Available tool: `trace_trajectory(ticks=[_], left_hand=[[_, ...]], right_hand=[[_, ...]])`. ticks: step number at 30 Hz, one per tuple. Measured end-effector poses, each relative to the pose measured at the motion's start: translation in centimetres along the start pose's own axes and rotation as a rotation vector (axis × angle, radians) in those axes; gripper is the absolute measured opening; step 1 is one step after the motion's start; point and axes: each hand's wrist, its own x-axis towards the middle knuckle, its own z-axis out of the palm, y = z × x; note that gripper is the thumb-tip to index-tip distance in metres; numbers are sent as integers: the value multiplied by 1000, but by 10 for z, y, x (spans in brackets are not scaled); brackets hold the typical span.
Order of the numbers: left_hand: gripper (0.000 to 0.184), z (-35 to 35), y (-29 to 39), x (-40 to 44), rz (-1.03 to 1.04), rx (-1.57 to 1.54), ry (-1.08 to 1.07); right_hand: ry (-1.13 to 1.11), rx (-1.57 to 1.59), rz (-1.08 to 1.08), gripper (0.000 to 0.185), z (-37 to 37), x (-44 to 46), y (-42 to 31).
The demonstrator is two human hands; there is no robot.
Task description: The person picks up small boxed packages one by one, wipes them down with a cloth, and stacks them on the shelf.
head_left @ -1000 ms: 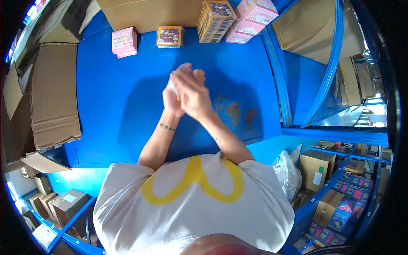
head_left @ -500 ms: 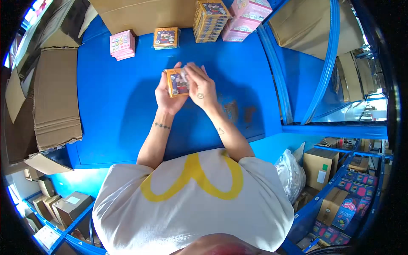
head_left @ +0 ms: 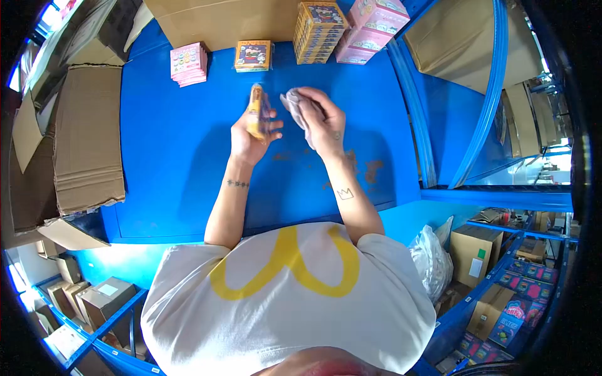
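Note:
My left hand [head_left: 254, 135] grips a small orange box [head_left: 255, 111], turned so its narrow side faces up. To the right, my right hand [head_left: 323, 122] is closed around a crumpled greyish cloth [head_left: 302, 108], held apart from the box. Both hands are above the blue tabletop [head_left: 188, 138]. Beyond them lies a short stack of orange boxes [head_left: 253, 56] with a cartoon picture on top.
At the back stand a pile of pink packets [head_left: 189, 64], a tall stack of orange boxes [head_left: 318, 34] and stacked pink boxes [head_left: 371, 31]. Cardboard [head_left: 88, 138] borders the left side. A blue shelf frame [head_left: 417, 125] rises on the right.
My right hand has moved right, taking the cloth off the box face. My left hand has tilted the box from face-up to edge-up.

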Motion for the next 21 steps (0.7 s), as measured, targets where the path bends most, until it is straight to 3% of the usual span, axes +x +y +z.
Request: trace_trajectory(ticks=[3,7,11,12,17,21], left_hand=[[44,-7,-6,2,27,15,-67],[39,-20,-14,3,62,-83,-243],[37,-8,-12,6,129,88,97],[37,-8,-13,8,127,86,93],[35,-12,-25,9,34,-2,-228],[32,-7,-20,9,199,202,197]], right_hand=[[-29,-300,-405,23,17,14,7],[-166,-526,-428,19,30,9,2],[-309,-638,-544,16,21,-15,-6],[-307,-642,-546,16,18,-10,-7],[-164,-745,-528,17,3,6,-10],[-335,-645,-295,16,-3,-29,-5]])
